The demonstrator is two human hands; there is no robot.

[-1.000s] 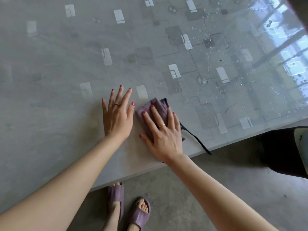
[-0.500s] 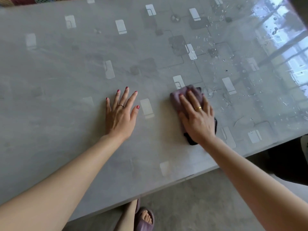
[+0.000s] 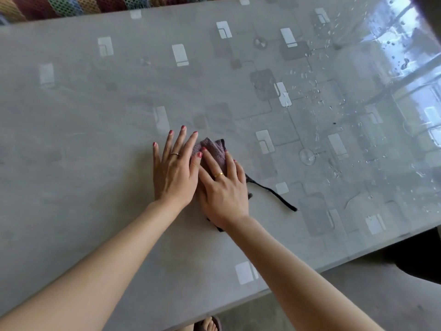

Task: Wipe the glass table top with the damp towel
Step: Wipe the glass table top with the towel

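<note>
Peeking in at the bottom edge are the toes of one foot in a purple slipper [image 3: 209, 324], standing on the grey concrete floor [image 3: 358, 304] just under the near rim of the glass table top [image 3: 95, 211]. Two bare forearms are reaching over that rim, and two hands are lying side by side, touching, near the middle of the table. One ring is showing on each hand. Fingers straight and spread, the left hand [image 3: 175, 170] is resting flat on the glass and gripping nothing. Lying flat as well, the right hand [image 3: 223, 187] is pressing with straight fingers on the one purple towel [image 3: 213, 149], which is bunched beneath it, peeking out beyond the fingertips, with a dark strip [image 3: 274, 194] trailing off to the right across the glass. Pale and grey rectangles joined by thin lines are patterning the surface under the glass; no writing or brand is showing anywhere. Farther right, many water droplets [image 3: 317, 96] are scattered over the glass, and a bright window reflection [image 3: 415, 68] is gleaming in the far right corner. Beyond the far edge, a multicoloured mesh fabric [image 3: 95, 4] is running along the top.
</note>
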